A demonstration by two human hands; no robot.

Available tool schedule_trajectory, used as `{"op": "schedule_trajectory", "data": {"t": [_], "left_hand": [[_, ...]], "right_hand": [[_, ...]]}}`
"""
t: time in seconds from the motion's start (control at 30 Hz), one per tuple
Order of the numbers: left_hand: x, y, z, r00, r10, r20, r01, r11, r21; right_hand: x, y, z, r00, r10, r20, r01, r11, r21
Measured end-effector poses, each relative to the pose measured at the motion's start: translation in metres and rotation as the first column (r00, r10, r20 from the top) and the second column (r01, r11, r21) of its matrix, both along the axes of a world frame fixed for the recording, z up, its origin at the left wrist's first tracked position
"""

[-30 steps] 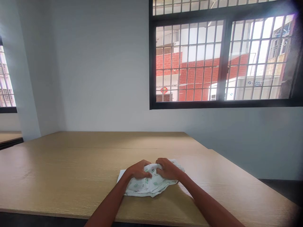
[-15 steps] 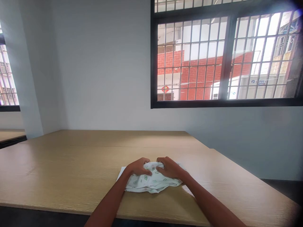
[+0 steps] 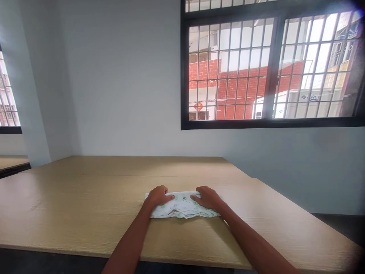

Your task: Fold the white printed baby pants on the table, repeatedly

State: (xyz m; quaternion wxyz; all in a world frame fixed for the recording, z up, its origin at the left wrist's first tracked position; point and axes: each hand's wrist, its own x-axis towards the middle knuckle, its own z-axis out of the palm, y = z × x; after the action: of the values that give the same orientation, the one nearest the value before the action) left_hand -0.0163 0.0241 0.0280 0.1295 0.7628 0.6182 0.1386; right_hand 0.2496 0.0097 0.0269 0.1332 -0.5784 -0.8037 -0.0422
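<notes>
With our left hand (image 3: pixel 159 195) and right hand (image 3: pixel 208 197) gripping the far edge of the white cloth (image 3: pixel 184 203) on the table (image 3: pixel 85 213), we seem to be mid-fold, and the next bit likely needs an even hold, though we cannot see under the cloth or every fingertip.

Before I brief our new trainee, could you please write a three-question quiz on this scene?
1. True or false: the left hand and the right hand both touch the printed cloth.
2. Choose one: the background colour of the printed cloth is (a) black, (b) white, (c) red.
3. Fill in: the printed cloth lies on the ____.

Key: 1. True. 2. b. 3. table.
</notes>
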Motion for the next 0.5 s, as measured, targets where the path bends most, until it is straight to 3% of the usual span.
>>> {"op": "schedule_trajectory", "data": {"t": [0.3,0.5], "left_hand": [[-0.0028,-0.0046,0.004,0.998,0.059,-0.031,-0.058,0.998,0.028],[-0.0111,-0.0007,0.0022,0.997,0.075,-0.032,-0.072,0.994,0.083]], "right_hand": [[0.0018,0.0025,-0.0004,0.999,-0.029,0.028,0.029,1.0,0.0],[0.0047,0.0054,-0.0022,1.0,-0.019,0.007,0.018,0.998,0.066]]}}
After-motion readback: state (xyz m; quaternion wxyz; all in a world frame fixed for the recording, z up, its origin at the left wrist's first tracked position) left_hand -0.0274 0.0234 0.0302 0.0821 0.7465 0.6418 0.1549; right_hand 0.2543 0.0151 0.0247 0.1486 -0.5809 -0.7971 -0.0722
